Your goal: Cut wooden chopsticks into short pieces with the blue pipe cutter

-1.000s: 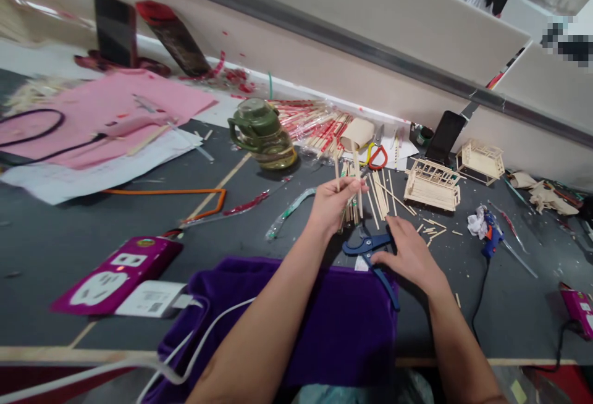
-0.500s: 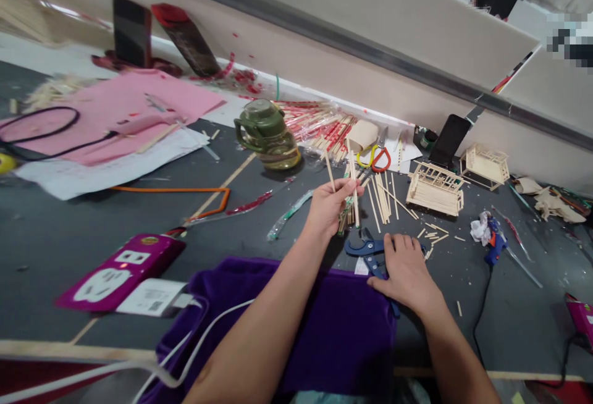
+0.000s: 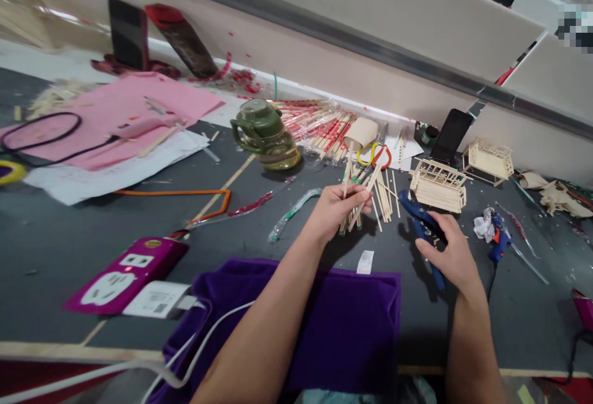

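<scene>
Thin wooden sticks [image 3: 369, 189] are pinched in my left hand [image 3: 341, 206], above a pile of sticks with green ends. My right hand [image 3: 448, 249] is wrapped round the handles of a blue cutter [image 3: 424, 218], which is raised off the dark table with its head toward the sticks. Loose sticks [image 3: 383, 197] lie between the two hands. Behind the cutter stands a small model made of sticks [image 3: 438, 188], and a second stick model [image 3: 488, 160] is farther right.
A green-lidded jug [image 3: 266, 135] stands left of wrapped chopsticks [image 3: 324, 126]. Scissors [image 3: 374, 154] lie behind the sticks. A purple cloth [image 3: 347, 324] covers the front edge. A magenta power strip [image 3: 125, 274] is at left, a blue glue gun [image 3: 500, 240] at right.
My right hand has picked up the blue cutter from beside the cloth and moved it up and right. The sticks in my left hand are now tilted, and that hand has shifted slightly right.
</scene>
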The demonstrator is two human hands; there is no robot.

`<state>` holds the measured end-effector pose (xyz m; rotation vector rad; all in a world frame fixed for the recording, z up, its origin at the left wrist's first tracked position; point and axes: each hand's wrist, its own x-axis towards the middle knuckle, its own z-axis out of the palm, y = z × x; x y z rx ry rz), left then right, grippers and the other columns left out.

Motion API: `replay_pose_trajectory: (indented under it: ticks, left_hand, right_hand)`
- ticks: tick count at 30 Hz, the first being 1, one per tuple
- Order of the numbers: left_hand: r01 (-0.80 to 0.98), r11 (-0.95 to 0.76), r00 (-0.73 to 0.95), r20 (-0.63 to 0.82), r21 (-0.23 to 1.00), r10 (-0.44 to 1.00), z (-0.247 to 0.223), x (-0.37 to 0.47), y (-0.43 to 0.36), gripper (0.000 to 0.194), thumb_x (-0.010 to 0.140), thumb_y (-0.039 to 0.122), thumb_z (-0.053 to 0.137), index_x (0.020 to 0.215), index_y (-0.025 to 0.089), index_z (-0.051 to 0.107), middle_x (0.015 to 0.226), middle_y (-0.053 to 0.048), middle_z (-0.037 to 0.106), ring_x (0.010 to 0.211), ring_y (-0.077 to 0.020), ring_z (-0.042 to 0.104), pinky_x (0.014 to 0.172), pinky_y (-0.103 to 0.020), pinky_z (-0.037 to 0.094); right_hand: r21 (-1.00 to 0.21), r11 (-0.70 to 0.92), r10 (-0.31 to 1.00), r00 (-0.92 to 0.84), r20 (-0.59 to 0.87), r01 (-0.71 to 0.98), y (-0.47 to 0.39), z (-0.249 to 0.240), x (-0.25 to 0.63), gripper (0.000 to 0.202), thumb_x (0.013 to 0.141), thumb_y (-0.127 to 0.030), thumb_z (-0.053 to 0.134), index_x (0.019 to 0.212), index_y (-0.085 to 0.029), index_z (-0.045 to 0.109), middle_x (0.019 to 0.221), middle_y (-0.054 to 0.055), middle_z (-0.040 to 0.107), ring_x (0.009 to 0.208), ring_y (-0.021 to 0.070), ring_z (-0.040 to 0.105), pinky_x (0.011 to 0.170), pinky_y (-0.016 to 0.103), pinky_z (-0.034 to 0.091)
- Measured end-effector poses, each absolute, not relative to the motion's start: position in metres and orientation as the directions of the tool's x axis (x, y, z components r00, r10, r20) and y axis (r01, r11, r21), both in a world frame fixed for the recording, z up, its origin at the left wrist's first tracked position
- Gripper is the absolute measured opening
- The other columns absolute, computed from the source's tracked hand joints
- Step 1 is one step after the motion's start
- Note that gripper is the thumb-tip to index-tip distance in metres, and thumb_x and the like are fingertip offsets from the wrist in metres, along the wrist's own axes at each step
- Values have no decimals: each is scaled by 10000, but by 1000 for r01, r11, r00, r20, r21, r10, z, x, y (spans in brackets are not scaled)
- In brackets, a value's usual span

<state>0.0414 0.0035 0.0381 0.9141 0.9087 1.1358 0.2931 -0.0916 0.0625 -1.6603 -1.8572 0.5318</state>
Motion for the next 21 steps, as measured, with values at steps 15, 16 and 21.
replay_pose_trajectory:
  ticks: [15, 16, 21]
  left_hand:
    - [1, 290, 413, -265, 957, 871, 37, 26, 4, 367, 586, 439, 902, 707, 122, 763, 628, -36, 664, 532, -93, 536, 515, -210, 432]
    - [15, 288, 418, -268, 958, 868, 36, 25, 3, 366, 588, 441, 902, 709, 122, 767, 629, -35, 664, 534, -91, 535, 515, -209, 430]
    - [69, 284, 466, -283, 956, 838, 33, 27, 2, 361, 604, 452, 894, 701, 127, 772, 615, -29, 651, 534, -89, 525, 523, -211, 433]
  right_hand:
    - [-797, 318, 944, -90, 318, 514, -78, 28, 276, 600, 810, -381, 708, 1364, -236, 528, 1340, 122, 593, 1256, 289, 577, 1078, 467, 472]
    - [-788, 326, 940, -95, 326, 522, -78, 28, 275, 603, 806, -376, 709, 1365, -238, 526, 1338, 123, 592, 1256, 292, 576, 1079, 474, 473]
    - [-751, 366, 925, -129, 356, 551, -79, 26, 271, 612, 801, -319, 695, 1379, -244, 508, 1328, 122, 593, 1274, 287, 560, 1097, 490, 466]
